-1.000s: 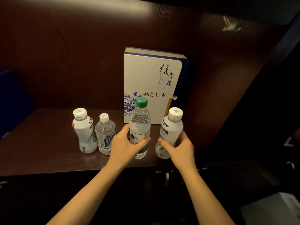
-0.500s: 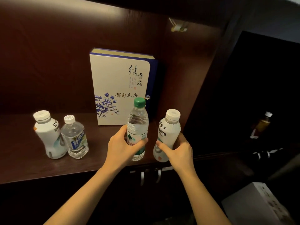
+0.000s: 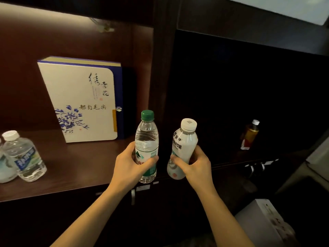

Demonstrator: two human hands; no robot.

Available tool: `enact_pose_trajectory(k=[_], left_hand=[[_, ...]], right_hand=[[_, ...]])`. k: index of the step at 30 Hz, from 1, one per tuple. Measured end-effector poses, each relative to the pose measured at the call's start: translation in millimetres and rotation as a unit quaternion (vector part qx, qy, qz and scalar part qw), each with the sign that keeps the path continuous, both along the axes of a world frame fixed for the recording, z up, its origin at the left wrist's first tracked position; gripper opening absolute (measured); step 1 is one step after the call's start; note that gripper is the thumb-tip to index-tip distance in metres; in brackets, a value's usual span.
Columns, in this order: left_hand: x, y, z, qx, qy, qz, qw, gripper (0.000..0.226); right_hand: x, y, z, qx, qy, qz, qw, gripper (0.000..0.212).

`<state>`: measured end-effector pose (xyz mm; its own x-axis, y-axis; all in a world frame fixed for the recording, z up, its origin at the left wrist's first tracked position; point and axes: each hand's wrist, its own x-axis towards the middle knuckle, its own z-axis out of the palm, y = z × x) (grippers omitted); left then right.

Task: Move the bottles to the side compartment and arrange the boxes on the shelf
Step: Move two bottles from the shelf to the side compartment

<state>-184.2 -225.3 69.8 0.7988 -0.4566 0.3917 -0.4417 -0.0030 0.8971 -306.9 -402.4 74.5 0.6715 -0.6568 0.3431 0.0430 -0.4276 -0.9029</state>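
My left hand [image 3: 130,164] grips a clear water bottle with a green cap [image 3: 147,139], held upright off the shelf. My right hand [image 3: 195,164] holds a white drink bottle with a white cap [image 3: 184,145], tilted slightly, in front of the dark divider. A cream and blue gift box [image 3: 80,100] stands upright at the back of the lit shelf [image 3: 80,163]. A small clear bottle with a blue label [image 3: 23,157] and part of a white bottle [image 3: 4,168] stand at the far left. An amber bottle [image 3: 250,134] stands in the dark side compartment.
A dark wooden divider [image 3: 161,77] separates the lit shelf from the unlit right compartment [image 3: 249,86]. Metal cabinet handles [image 3: 133,196] sit below the shelf edge. A white box [image 3: 263,220] lies at the lower right, with a pale object [image 3: 318,157] at the right edge.
Both hands have lifted their bottles off the shelf and carried them right, toward the divider. The view has swung right, revealing more of the dark compartment and the amber bottle.
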Motion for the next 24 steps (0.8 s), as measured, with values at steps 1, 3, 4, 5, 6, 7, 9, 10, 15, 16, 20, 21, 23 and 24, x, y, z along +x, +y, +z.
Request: enact_pose_trajectory(k=[1,3,4,5,6,7,9,10,15,16,20,21,23,24], left_hand=[[-4.8,-8.6,0.8,-0.004,0.0,-0.002,1.0,0.053],[-15.2,-28.5,2.1,-0.011,0.003,-0.003,1.0,0.053],[-19.5,-38.8,2.7,-0.013,0.003,-0.002,1.0,0.053],[-22.9,-49.1,2.7,-0.016,0.002,-0.002,1.0,0.053],[-25.3,-57.4,2.7,-0.018,0.001,-0.003,1.0,0.053],[-27.3,-67.3,2.7,-0.018,0.001,-0.004,1.0,0.053],[-30.0,-87.2,2.9,-0.011,0.001,-0.011,1.0,0.053],[-30.4,-97.9,2.6,-0.006,0.0,-0.017,1.0,0.053],[-23.1,-153.7,-2.3,0.012,0.001,-0.041,0.999,0.056],[-20.7,-163.1,-3.1,0.019,0.0,-0.043,0.999,0.056],[-7.0,-209.6,-8.2,0.043,0.003,-0.063,0.997,0.058],[-4.2,-218.2,-9.7,0.048,0.012,-0.066,0.997,0.06],[1.6,-237.6,-14.6,0.059,0.027,-0.078,0.995,0.06],[3.9,-247.6,-16.9,0.061,0.036,-0.084,0.994,0.06]], right_hand=[[-4.7,-9.5,-0.5,0.0,-0.001,-0.001,1.0,0.056],[-15.0,-31.1,-1.8,-0.001,-0.002,-0.001,1.0,0.055],[-19.5,-42.0,-2.9,0.0,-0.003,0.0,1.0,0.055],[-23.2,-52.9,-4.0,0.001,-0.003,0.0,1.0,0.057],[-25.8,-61.9,-5.3,0.002,-0.003,-0.002,1.0,0.058],[-28.2,-71.4,-6.5,0.005,-0.003,-0.003,1.0,0.059],[-32.2,-88.9,-9.6,0.013,-0.005,-0.009,1.0,0.06],[-33.5,-98.1,-11.0,0.017,-0.006,-0.013,1.0,0.06],[-34.2,-142.2,-17.0,0.018,-0.003,-0.042,0.999,0.063],[-33.9,-149.6,-18.1,0.019,-0.001,-0.049,0.999,0.064],[-32.8,-187.2,-19.6,0.012,0.005,-0.086,0.996,0.068],[-32.5,-195.1,-19.9,0.011,0.006,-0.093,0.996,0.068],[-32.3,-212.1,-24.3,0.013,0.003,-0.11,0.994,0.068],[-32.5,-220.5,-26.7,0.013,0.002,-0.115,0.993,0.069]])
